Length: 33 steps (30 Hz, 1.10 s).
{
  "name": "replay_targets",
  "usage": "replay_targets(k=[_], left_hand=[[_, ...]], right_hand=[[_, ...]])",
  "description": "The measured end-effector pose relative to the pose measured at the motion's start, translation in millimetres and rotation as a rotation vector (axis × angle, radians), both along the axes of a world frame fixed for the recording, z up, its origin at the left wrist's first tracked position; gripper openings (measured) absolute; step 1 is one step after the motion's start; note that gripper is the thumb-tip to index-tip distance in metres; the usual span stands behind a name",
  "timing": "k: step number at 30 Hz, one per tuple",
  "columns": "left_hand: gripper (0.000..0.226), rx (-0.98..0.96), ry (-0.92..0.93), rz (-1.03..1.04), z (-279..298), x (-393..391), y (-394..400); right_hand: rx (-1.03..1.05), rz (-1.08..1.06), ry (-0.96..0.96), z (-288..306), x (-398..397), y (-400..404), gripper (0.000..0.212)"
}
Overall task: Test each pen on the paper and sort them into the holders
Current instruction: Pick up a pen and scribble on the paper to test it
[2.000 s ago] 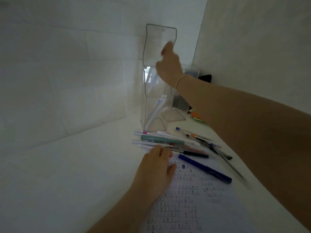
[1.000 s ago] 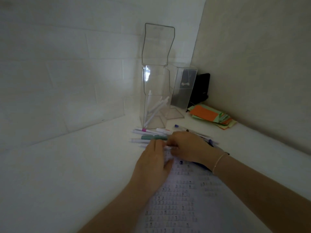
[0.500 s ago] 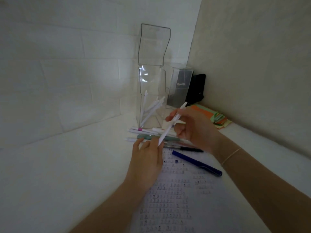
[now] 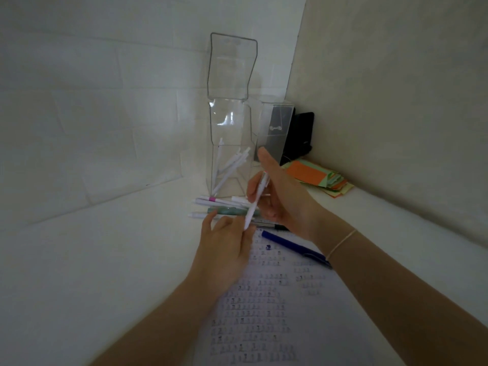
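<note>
White table (image 4: 105, 260) set into a wall corner. Paper (image 4: 277, 307) lies flat in front of me, covered in rows of small test marks; my left forearm crosses its left edge. Tall clear holder (image 4: 229, 143) stands at the back with its lid hinged upright; several white pens (image 4: 229, 167) lean inside it. A second clear holder (image 4: 274, 128) stands just to its right, lid closed, contents not discernible. Black object (image 4: 301, 136) behind that one. Stack of coloured paper slips (image 4: 317, 175) near the right wall.

Loose pens in a pile (image 4: 219, 207) between holder and paper; a dark blue pen (image 4: 293, 247) lies across the paper's top right.

My right hand (image 4: 285, 202) holds a white pen (image 4: 254, 204) above the pile, fingers curled around its upper barrel, thumb up. Pen slants down to the left. My left hand (image 4: 227, 247) pinches its lower end between thumb and fingertips. Whether a cap is on, I cannot tell.
</note>
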<state>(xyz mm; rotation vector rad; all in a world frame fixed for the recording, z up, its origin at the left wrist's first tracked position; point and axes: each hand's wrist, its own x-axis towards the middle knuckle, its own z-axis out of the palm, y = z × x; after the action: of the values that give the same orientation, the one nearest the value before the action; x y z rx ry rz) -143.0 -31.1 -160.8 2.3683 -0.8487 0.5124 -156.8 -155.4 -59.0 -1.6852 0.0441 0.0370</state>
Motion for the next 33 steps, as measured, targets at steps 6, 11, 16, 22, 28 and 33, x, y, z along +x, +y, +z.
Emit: replay_targets(k=[6,11,16,22,28,33], left_hand=[[0.040,0.068,-0.110,-0.075,1,-6,-3],[0.038,0.006,0.113,-0.259,16,-19,-6],[0.046,0.222,0.134,-0.557,14,-32,-36],[0.066,0.306,0.149,-0.561,0,-36,-46],[0.063,0.336,0.141,-0.565,-3,-35,-44],[0.064,0.358,0.136,-0.555,-2,-35,-44]], right_hand=[[-0.206,-0.120,0.044,-11,-33,-25,0.026],[-0.010,-0.178,0.096,-19,-71,-75,0.005],[-0.057,-0.351,0.062,-56,-95,-88,0.026],[-0.267,-0.654,-0.049,-97,-94,-82,0.028],[-0.386,-0.722,-0.089,-104,-94,-81,0.029],[-0.414,-0.707,-0.092,-103,-95,-79,0.026]])
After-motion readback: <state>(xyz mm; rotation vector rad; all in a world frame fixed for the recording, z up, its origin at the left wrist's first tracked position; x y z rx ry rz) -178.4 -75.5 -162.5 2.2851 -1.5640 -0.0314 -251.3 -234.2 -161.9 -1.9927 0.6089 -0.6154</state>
